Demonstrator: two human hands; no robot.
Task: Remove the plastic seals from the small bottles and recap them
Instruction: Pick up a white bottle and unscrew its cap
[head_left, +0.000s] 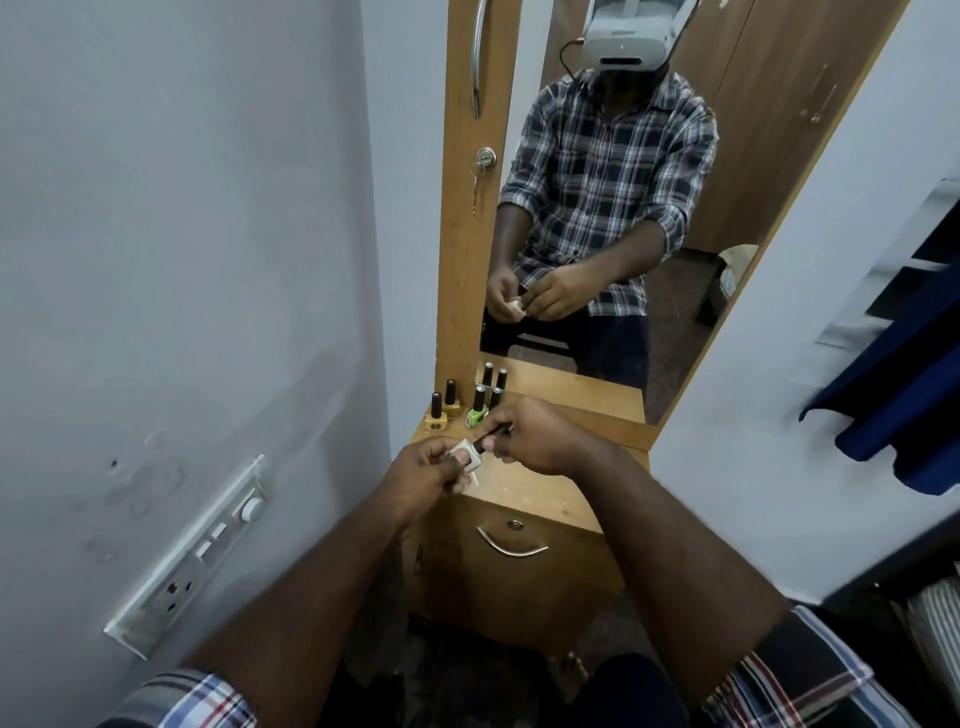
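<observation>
My left hand (423, 470) grips a small white square bottle (466, 454) above the wooden dresser top (524, 488). My right hand (524, 434) pinches the bottle's black cap (491, 435), which points up and to the right. On the back left of the top stand two yellow bottles (436, 415) with black caps. A green bottle (478, 410) and another black-capped bottle (496, 399) stand beside them against the mirror. Whether a seal is on the held bottle is too small to tell.
A tall mirror (597, 182) in a wooden frame rises behind the dresser and reflects me. A drawer with a metal handle (511, 545) sits below the top. A switch panel (192, 551) is on the left wall. Dark blue cloth (893, 395) hangs at right.
</observation>
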